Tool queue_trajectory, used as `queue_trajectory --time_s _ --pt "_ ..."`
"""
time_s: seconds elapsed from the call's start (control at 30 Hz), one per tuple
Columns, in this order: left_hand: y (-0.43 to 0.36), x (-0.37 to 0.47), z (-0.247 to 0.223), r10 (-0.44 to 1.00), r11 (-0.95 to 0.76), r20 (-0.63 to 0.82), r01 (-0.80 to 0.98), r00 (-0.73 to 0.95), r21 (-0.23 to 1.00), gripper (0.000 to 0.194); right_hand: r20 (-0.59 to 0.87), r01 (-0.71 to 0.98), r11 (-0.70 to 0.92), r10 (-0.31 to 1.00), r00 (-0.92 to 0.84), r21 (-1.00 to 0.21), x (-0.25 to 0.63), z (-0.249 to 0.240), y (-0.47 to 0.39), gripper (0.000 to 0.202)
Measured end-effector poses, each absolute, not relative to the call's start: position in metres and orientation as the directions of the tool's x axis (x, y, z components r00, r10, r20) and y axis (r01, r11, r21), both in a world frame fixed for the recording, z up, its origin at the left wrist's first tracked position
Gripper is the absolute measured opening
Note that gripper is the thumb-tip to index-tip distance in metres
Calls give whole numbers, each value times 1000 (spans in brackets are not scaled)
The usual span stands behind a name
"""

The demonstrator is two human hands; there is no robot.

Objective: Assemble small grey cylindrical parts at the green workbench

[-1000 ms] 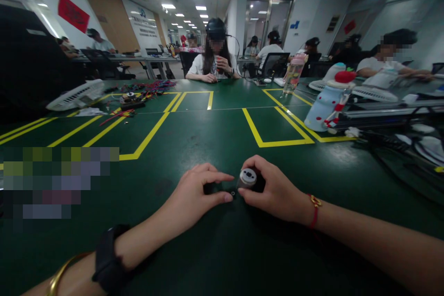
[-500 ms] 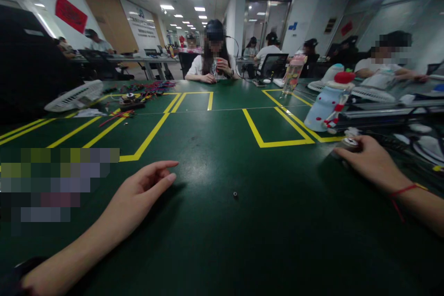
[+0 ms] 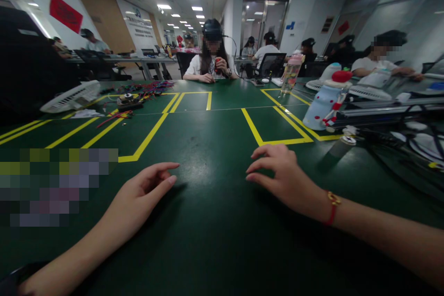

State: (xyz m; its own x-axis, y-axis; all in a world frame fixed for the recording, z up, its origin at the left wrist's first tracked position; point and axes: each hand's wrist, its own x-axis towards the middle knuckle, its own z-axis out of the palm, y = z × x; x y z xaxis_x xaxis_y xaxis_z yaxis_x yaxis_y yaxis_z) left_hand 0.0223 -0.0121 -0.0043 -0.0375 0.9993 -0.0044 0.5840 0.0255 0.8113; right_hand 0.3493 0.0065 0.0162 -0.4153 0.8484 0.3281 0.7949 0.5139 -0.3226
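My left hand hovers over the green table left of the middle, thumb and forefinger apart, with nothing between them. Across from it, my right hand is above the table with its fingers curved and apart, holding nothing; a red band circles that wrist. A small metal cylinder with a pale top stands on the table to the right, beyond my right hand and apart from it. The small dark ring-like piece from the earlier frame does not show now.
A blue bottle with a red cap and a clear pink-lidded bottle stand at the right. Cables lie at the right edge. Wires and electronic parts lie at the back left near a white fan. A person sits opposite.
My right hand has let go of the metal cylinder and moved left to the middle of the table. The small dark piece has gone from view. My left hand has hardly moved.
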Motion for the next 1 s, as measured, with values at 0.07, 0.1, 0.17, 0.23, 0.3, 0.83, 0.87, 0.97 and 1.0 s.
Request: queue_trajectory --time_s 0.07,0.1,0.17,0.23,0.3,0.83,0.87,0.97,1.0 --pt "-11 23 -6 1000 8 5 573 -22 820 49 434 879 424 849 -301 -219 393 27 22 24" --pt "-11 23 -6 1000 2 8 573 -15 820 48 493 922 353 838 -236 -160 418 32 30 28" --pt "-10 22 -8 1000 -4 8 578 -4 816 47 585 986 158 806 -92 -62 471 40 43 33" --pt "-10 21 -10 1000 -8 6 582 5 813 45 586 1000 -10 810 -5 22 516 44 52 40" --pt "-11 20 -10 1000 -7 1 582 11 813 45 484 982 -183 864 140 42 545 45 55 48" --pt "-18 22 0 995 93 -88 591 -38 801 53 172 892 -450 876 451 -51 576 58 59 72" --pt "-18 22 0 996 90 -86 590 -35 802 54 183 891 -451 872 454 -60 576 58 59 73" --pt "-19 23 0 998 67 -61 599 -31 798 54 222 871 -488 845 487 -55 576 55 59 70" --pt "-19 23 0 998 59 -50 605 -31 794 52 255 881 -471 846 467 -52 578 53 59 67"
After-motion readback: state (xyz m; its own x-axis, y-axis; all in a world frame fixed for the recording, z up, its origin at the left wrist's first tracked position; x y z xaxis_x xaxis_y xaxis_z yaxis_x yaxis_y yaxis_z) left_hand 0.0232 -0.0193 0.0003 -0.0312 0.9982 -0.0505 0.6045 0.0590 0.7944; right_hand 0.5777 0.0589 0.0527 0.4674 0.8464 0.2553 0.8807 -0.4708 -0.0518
